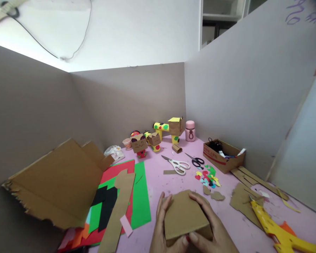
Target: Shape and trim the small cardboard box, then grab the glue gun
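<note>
Two bare hands fill the near part of the head view, the only one I have to work from. The left hand (pixel 160 228) wraps the 9 o'clock side of a small cardboard box (pixel 184 213), and the right hand (pixel 216 230) wraps its 3 o'clock side; both are closed on it, thumbs pressing at the near edge. The box sits at 6 o'clock in my picture, over the pink table (pixel 173 184). I can't tell whether its underside touches the surface or whether that side is open.

From my distance, the squeeze worries me first: card this thin would probably crease or buckle if either palm pushed harder than the other. That near edge could also spring apart if a thumb slipped, and the fingers hide most of the joins from me.

At 3 o'clock from the box lies a yellow glue gun (pixel 275 226), its nozzle over a cardboard offcut (pixel 239 200). I can't tell whether it is hot; a careless reach that way might mean a burn or a smear of glue. Loose paper scraps (pixel 206 178) at 1 o'clock look light enough to scatter under a sleeve. At 9 o'clock, a long cardboard strip (pixel 118 214) runs toward me, and an elbow swinging wide could drag it.
</note>
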`<state>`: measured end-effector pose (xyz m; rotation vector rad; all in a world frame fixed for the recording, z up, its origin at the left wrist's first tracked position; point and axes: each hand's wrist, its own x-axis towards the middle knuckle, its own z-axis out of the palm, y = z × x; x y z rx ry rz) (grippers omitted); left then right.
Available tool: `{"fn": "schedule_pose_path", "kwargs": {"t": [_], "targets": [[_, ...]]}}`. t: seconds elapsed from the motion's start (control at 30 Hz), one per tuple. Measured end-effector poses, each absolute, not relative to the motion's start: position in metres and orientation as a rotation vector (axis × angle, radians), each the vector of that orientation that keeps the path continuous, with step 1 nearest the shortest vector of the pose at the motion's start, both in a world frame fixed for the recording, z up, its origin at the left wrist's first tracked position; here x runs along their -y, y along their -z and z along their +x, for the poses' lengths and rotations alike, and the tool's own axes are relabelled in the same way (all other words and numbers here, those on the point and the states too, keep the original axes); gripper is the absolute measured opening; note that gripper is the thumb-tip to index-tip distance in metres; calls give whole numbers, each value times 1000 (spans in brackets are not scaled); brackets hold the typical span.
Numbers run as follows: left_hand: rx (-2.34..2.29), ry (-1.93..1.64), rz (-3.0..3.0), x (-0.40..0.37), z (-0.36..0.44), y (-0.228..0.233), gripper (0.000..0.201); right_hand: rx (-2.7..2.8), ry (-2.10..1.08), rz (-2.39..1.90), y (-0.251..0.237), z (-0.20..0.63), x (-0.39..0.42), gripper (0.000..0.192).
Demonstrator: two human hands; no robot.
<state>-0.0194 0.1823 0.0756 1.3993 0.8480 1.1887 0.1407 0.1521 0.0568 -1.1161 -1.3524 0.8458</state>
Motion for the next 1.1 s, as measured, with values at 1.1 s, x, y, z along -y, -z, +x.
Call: {"fn": "schedule_pose_path", "kwargs": {"t": [1.1], "targets": [[-920, -1197, 929, -192, -16, -71, 84, 1157, -825, -1087, -41, 134, -159, 68]]}}
